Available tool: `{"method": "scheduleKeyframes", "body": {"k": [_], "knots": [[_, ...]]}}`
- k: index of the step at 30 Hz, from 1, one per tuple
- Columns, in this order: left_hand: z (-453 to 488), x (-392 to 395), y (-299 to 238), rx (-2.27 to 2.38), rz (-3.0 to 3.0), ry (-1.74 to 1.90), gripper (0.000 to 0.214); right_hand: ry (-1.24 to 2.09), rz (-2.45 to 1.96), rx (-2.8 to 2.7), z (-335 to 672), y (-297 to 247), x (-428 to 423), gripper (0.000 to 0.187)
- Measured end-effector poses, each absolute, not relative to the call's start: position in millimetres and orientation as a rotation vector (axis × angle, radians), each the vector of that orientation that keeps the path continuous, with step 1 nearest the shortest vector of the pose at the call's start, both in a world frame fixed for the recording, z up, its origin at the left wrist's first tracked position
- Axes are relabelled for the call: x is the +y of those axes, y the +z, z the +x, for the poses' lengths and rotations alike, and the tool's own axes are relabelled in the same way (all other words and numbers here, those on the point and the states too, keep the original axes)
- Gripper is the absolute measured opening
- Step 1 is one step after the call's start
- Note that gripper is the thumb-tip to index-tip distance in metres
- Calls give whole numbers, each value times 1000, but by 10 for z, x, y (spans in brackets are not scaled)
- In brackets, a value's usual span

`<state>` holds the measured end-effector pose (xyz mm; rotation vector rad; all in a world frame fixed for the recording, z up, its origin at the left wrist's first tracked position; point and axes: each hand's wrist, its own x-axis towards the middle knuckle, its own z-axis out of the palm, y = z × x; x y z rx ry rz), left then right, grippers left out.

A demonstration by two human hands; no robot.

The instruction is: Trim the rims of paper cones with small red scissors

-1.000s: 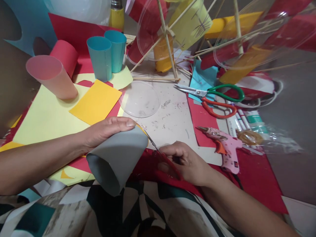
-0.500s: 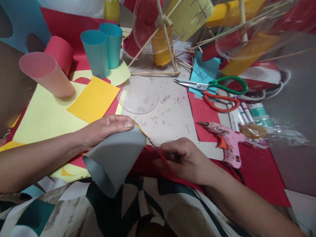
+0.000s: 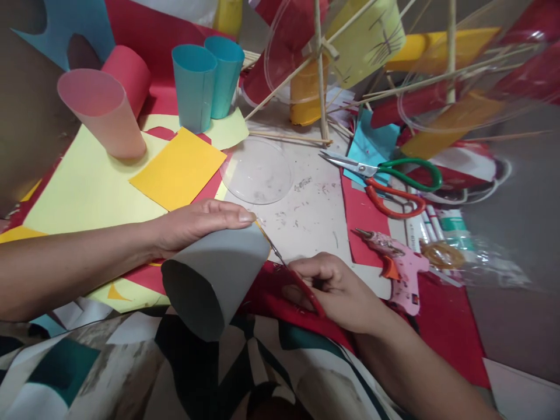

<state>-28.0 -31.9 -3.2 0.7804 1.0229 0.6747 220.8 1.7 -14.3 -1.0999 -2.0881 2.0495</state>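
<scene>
A grey paper tube (image 3: 227, 256) lies tilted above my lap, its dark open end facing me. My left hand (image 3: 207, 224) is closed on its far upper edge, thumb on top. At the tube's far right end shows a thin yellow-orange paper edge (image 3: 261, 226). My right hand (image 3: 328, 289) grips red-handled scissors (image 3: 308, 290), whose blades touch that end beside the yellow edge. The fingers inside the handle are partly hidden. Just beyond my left hand lies a yellow paper square (image 3: 179, 169).
Behind stand a pink paper tube (image 3: 105, 119) and two teal tubes (image 3: 195, 87). A clear plastic disc (image 3: 258, 172) lies mid-table. At right are green-and-orange-handled scissors (image 3: 371, 169) and a pink glue gun (image 3: 405, 268). A stick frame (image 3: 321, 87) rises at the back.
The view has shifted, so most things sit further right. The tube has turned, showing more of its open end. The red scissors' handle now shows more clearly, its blades still at the tube's end.
</scene>
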Motion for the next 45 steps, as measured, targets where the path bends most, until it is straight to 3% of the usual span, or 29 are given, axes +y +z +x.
{"method": "scheduleKeyframes", "body": {"k": [33, 45], "knots": [[-282, -318, -46, 974, 695, 686, 30, 2007, -1010, -2018, 2165, -214, -35, 47], [-271, -304, -115, 900, 143, 699, 33, 1593, -945, -2172, 2157, -262, -77, 42]]}}
